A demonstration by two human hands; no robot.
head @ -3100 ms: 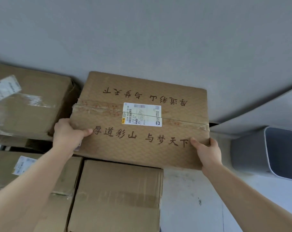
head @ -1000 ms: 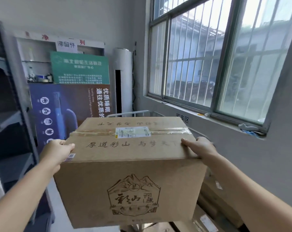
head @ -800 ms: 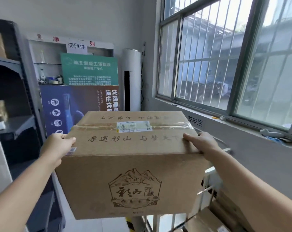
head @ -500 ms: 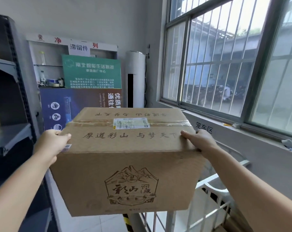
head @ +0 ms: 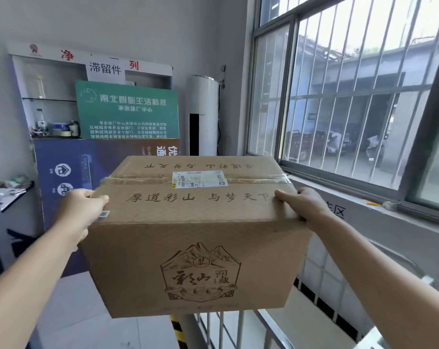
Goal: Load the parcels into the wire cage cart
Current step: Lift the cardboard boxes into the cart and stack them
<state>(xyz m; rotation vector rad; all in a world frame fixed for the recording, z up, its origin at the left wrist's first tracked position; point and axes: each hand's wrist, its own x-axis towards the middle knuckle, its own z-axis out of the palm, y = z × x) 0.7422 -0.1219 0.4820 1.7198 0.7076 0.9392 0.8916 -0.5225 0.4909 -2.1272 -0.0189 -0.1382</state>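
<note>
I hold a large brown cardboard parcel point(head: 195, 250) at chest height, taped across the top with a white shipping label and a mountain logo on its near face. My left hand point(head: 81, 212) grips its upper left edge, thumb on top. My right hand point(head: 302, 205) grips the upper right edge the same way. Below and to the right of the parcel the white wire cage cart point(head: 271, 328) shows its bars and top rail; its inside is mostly hidden by the parcel.
A barred window point(head: 351, 91) and grey sill run along the right. Ahead stand a white floor air conditioner point(head: 204, 114), a green sign point(head: 126, 109), a blue poster board point(head: 70, 172) and a white display shelf point(head: 47, 96). A dark shelf edge is at far left.
I lifted the parcel off the stack and turned towards the window. Over the last second I came closer to the cart, whose wire bars now show under the parcel.
</note>
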